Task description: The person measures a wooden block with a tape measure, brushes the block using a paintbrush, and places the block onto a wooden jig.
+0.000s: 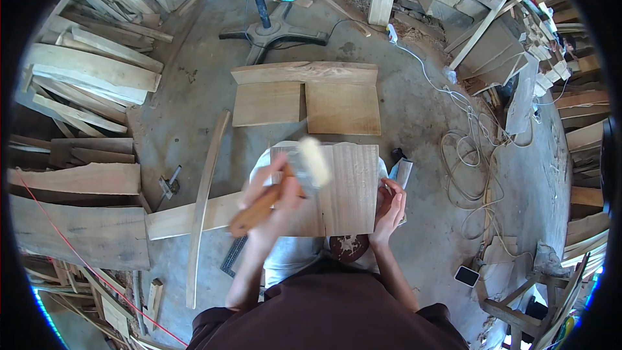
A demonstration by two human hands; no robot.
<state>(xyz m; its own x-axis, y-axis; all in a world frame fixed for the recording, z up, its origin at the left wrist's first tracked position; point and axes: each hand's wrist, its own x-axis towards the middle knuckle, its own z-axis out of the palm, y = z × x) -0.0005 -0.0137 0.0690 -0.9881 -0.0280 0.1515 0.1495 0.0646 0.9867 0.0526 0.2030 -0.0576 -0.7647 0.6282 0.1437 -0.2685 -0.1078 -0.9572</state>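
Observation:
A wide brush [259, 212] with a wooden handle and pale bristles is gripped in my left hand [275, 198]. Blurred by motion, its bristles are over the upper left part of a wooden panel [350, 188]. The panel rests across my lap, with a dark seam running down it. My right hand [389, 210] is at the panel's right edge, its fingers curled around that edge. Beneath the panel, pale cloth shows on both sides.
Two boards [343, 109] with a long strip [304, 72] lie ahead on the floor. A metal stand base [275, 34] is beyond them. Long planks [208, 210] lie left, coiled cable [463, 149] and a phone [466, 276] right. Wood stacks [84, 178] line the sides.

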